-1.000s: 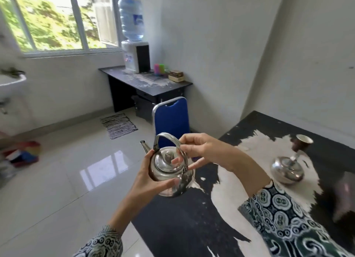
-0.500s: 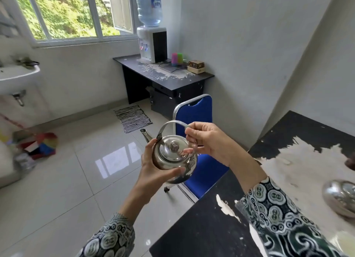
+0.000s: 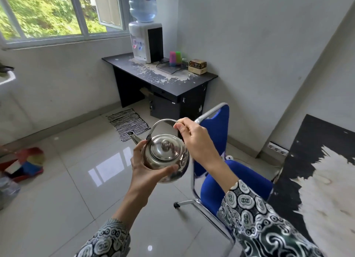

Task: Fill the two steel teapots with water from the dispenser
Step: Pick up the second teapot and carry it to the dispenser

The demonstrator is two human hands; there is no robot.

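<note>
A shiny steel teapot (image 3: 166,156) with its lid on is held in mid-air above the tiled floor, spout pointing left. My left hand (image 3: 146,169) cups its body from below and the left. My right hand (image 3: 194,136) grips the raised arched handle at its right end. The water dispenser (image 3: 145,39), white with a blue bottle on top, stands on the far end of a black desk (image 3: 194,84) by the window. The second teapot is out of view.
A blue chair (image 3: 222,160) with a chrome frame stands just right of the teapot. A worn black table (image 3: 315,160) fills the right edge. A striped mat (image 3: 127,122) lies before the desk. Coloured cups (image 3: 175,58) and a small box (image 3: 197,65) sit by the dispenser.
The view has turned left and moved away from the table, so the second teapot has left the frame. The dispenser desk looks closer. My right hand has lifted the handle upright.
</note>
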